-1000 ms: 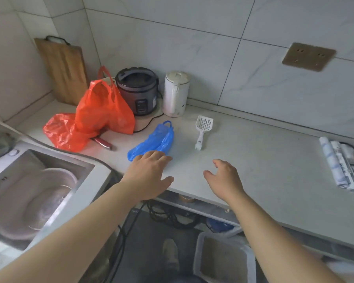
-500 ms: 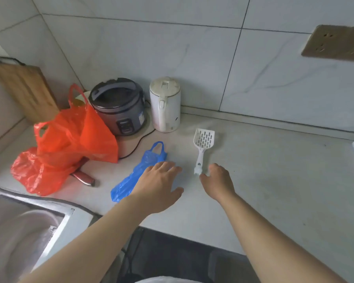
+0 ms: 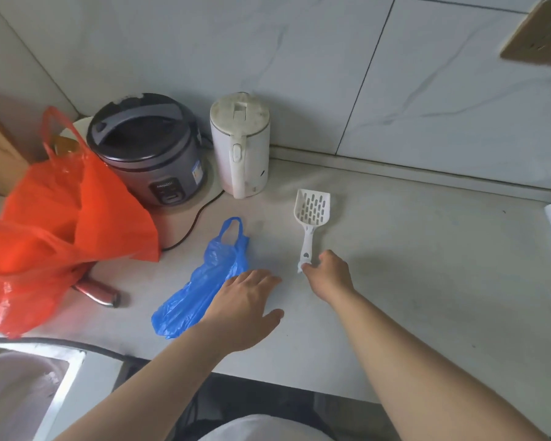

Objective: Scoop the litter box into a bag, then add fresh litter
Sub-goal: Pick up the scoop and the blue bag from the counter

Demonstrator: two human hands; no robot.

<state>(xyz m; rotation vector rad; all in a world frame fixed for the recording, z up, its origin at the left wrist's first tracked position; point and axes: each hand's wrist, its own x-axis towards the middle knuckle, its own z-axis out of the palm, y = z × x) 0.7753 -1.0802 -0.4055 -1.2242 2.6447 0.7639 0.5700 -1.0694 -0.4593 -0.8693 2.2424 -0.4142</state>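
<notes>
while a second ago both hands hung short of the tools, the right hand [image 3: 330, 275] has now reached the near end of the white litter scoop [image 3: 310, 222], fingertips touching its handle; whether that grip has closed on it i cannot tell. the left hand [image 3: 244, 308] lies flat, fingers spread, over the near right edge of the blue bag [image 3: 204, 281], holding nothing. both tools lie mid-bench, bag left of scoop. pick-up looks about to start; no scooping done yet.
</notes>
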